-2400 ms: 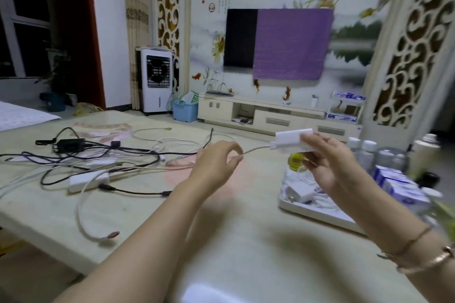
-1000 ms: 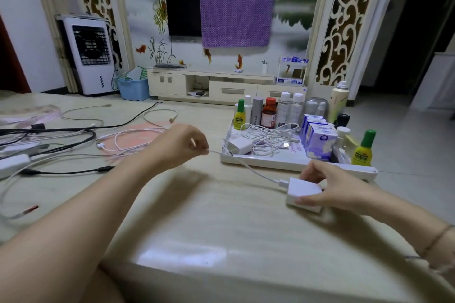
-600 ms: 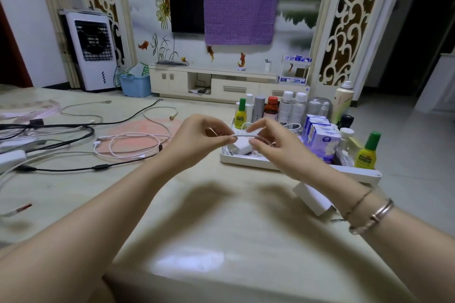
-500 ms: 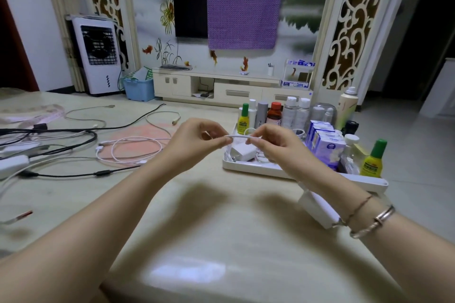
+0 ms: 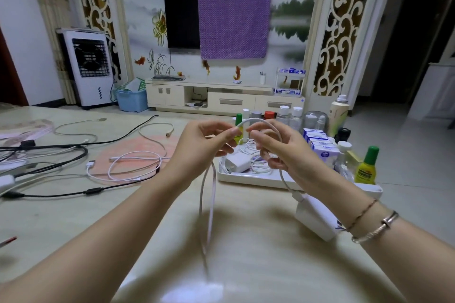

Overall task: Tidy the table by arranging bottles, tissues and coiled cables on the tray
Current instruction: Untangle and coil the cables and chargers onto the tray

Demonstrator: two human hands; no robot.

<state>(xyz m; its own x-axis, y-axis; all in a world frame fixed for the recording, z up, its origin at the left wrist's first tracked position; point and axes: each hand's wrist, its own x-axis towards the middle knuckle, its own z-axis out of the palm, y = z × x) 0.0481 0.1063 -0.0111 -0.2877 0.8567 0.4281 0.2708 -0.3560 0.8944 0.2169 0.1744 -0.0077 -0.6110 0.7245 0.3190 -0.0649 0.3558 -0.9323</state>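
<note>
A white cable (image 5: 208,206) hangs in a long loop below my hands and arcs over between them. My left hand (image 5: 202,145) pinches the cable at the top of the arc. My right hand (image 5: 278,150) holds it a little to the right, fingers curled round it. From there the cable runs down to a white adapter block (image 5: 314,216) lying on the table under my right forearm. Behind my hands sits the white tray (image 5: 248,178) with a white charger (image 5: 237,162), coiled white cables, several bottles (image 5: 283,114) and tissue packs (image 5: 320,142).
Loose black and white cables (image 5: 128,165) sprawl over the left half of the table, with a black lead (image 5: 93,190) near its front. A green-capped yellow bottle (image 5: 366,167) stands at the tray's right end. The table's right edge drops to tiled floor.
My right hand set the adapter block down on the table and came up to the cable. Both hands rose, and a long loop of cable now hangs below them.
</note>
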